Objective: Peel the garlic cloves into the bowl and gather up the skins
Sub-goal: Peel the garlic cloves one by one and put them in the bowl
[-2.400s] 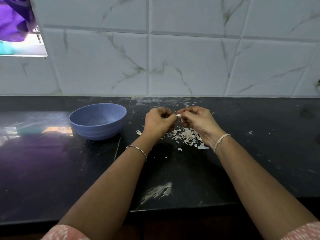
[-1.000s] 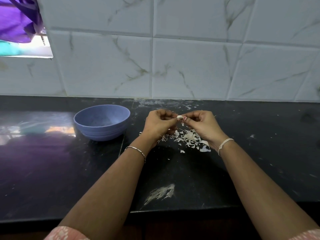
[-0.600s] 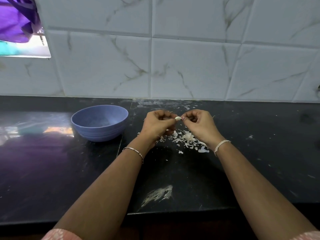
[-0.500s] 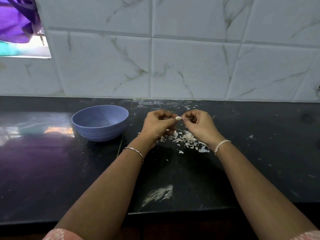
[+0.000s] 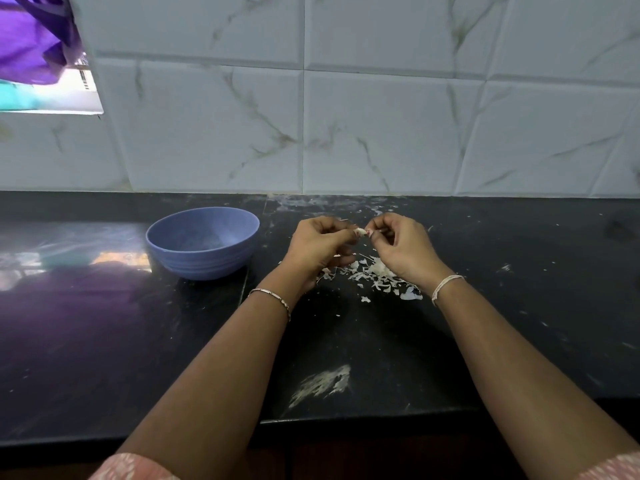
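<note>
A small white garlic clove [image 5: 361, 231] is held above the black counter between both hands. My left hand [image 5: 320, 249] pinches it with curled fingers. My right hand [image 5: 401, 249] has its fingertips at the clove's right end, pinching at the skin. Below the hands lies a scatter of white garlic skins [image 5: 375, 277] on the counter. A blue bowl [image 5: 202, 242] stands to the left of my left hand; what it holds is not clear from here.
The black counter [image 5: 519, 289] ends at a front edge near my forearms. A white tiled wall [image 5: 346, 116] rises behind it. A pale smear [image 5: 322, 384] marks the counter near the front. Purple cloth [image 5: 31, 39] hangs at the top left.
Both hands stay together on the clove, with small finger movements at its skin. The view shifted slightly. The bowl and skins have not moved.
</note>
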